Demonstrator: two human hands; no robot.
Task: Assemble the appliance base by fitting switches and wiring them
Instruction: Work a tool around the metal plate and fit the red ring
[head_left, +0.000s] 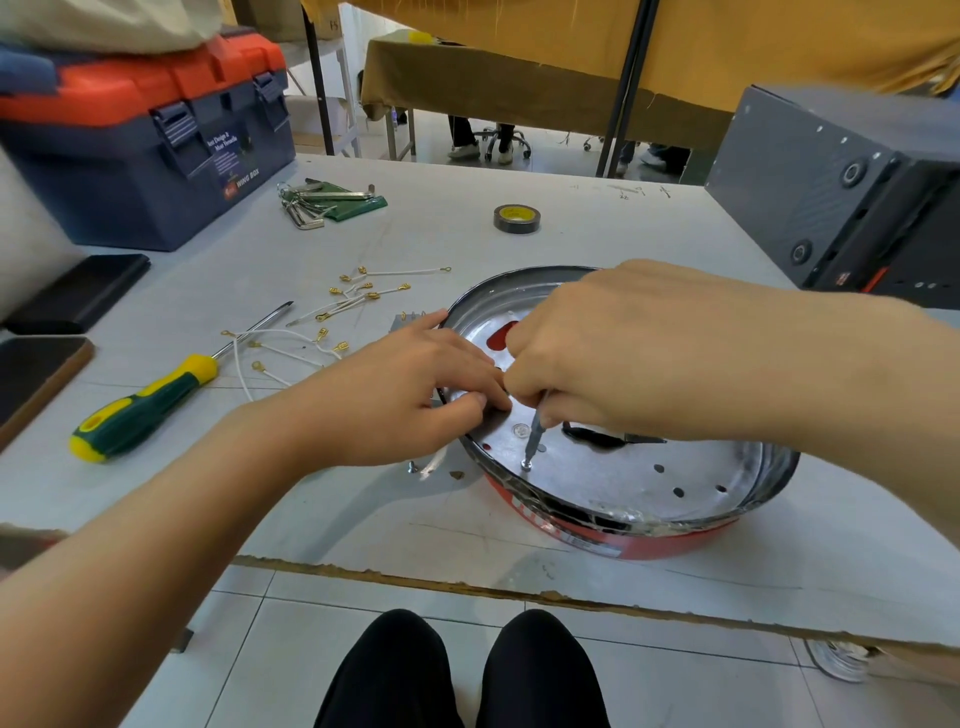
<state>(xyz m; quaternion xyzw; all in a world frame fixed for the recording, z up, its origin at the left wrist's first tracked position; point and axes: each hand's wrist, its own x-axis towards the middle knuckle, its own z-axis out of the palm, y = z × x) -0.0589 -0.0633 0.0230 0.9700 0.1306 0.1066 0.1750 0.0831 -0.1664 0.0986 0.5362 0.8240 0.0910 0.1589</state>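
While both hands work inside, the base (623, 535) (tilted) lies beneath.

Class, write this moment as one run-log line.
step: driving screw | right hand: grips thin metal screwdriver, tip on screw | left hand: steadies round red-walled metal appliance base | yellow-green screwdriver: idle

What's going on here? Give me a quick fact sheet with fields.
Workpiece: round metal appliance base on the white table
Right hand: grips a thin driver, tip on a screw inside the base
Left hand: fingers at the base's rim
Lying unused: yellow-green screwdriver, loose white wires, tape roll
Far left: blue-orange toolbox
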